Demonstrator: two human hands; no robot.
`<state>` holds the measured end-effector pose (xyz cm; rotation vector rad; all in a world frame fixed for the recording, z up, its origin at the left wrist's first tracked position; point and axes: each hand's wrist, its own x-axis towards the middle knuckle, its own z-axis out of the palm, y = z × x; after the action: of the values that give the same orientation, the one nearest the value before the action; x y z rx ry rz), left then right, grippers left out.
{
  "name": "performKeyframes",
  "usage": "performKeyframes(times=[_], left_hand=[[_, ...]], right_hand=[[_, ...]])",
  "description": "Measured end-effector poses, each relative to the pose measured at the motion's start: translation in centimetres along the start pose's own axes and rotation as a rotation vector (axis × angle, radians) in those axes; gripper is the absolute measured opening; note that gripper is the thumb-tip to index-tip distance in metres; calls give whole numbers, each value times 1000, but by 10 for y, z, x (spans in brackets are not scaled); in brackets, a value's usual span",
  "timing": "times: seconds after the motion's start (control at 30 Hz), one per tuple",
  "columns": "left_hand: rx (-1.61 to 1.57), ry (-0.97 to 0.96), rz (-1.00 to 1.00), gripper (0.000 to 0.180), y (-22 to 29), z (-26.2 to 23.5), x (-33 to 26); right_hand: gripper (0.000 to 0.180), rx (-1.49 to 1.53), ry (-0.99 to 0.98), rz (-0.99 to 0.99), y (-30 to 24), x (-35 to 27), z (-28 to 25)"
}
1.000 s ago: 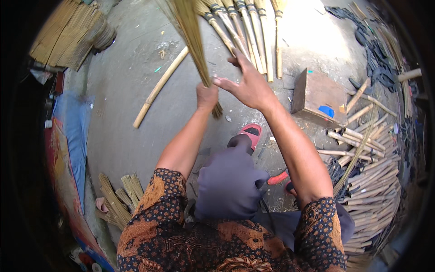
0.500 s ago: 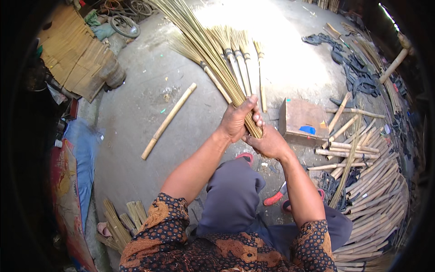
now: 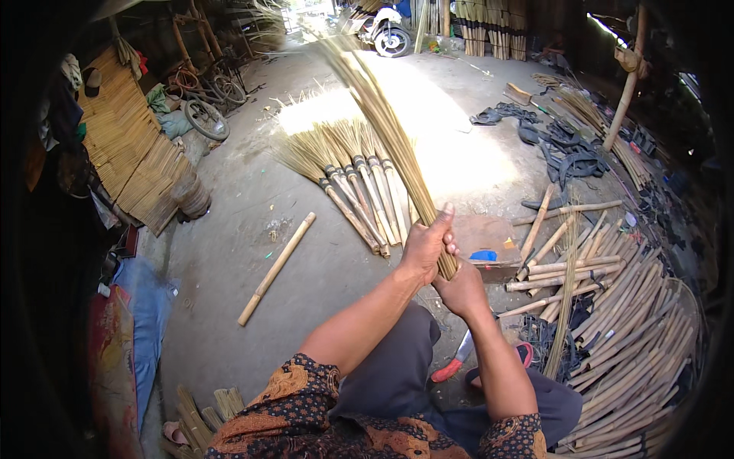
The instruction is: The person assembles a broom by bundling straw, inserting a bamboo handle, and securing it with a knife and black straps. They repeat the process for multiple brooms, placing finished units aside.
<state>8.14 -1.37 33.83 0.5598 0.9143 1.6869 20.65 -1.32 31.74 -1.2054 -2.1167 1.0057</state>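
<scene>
A long bundle of thin palm-rib sticks point(image 3: 397, 145) slants up and away in front of me, its far end blurred. My left hand point(image 3: 427, 249) is wrapped round the bundle near its lower end. Just below it my right hand point(image 3: 461, 287) closes on the butt of the same bundle. Beyond my hands, several finished brooms point(image 3: 359, 172) with bamboo handles lie side by side on the floor, bristles pointing away. A single bamboo stick point(image 3: 277, 268) lies apart at the left. Behind the bundle stands a wooden block point(image 3: 489, 229) with a blue patch, partly covered by my hands.
At the right lies a large heap of cut bamboo handles point(image 3: 634, 336). Black rubber strips point(image 3: 573, 157) are strewn beyond it. By my right leg is a knife with a red handle point(image 3: 446, 371). Short stick bundles point(image 3: 202, 417) lie at lower left; a motorbike point(image 3: 388, 34) stands far off.
The view has tilted up, showing more of the far floor. Both hands, still round the stick bundle, have shifted right and lower in the picture; the bundle's far end is now blurred.
</scene>
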Motion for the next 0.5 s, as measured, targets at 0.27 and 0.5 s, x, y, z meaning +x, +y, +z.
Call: performKeyframes(times=[0.27, 0.5], left_hand=[[-97, -170, -18, 38, -24, 46, -10], [-249, -157, -84, 39, -28, 72, -3]], right_hand=[[23, -134, 35, -81, 32, -29, -50], [60, 508, -11, 43, 61, -60, -97]])
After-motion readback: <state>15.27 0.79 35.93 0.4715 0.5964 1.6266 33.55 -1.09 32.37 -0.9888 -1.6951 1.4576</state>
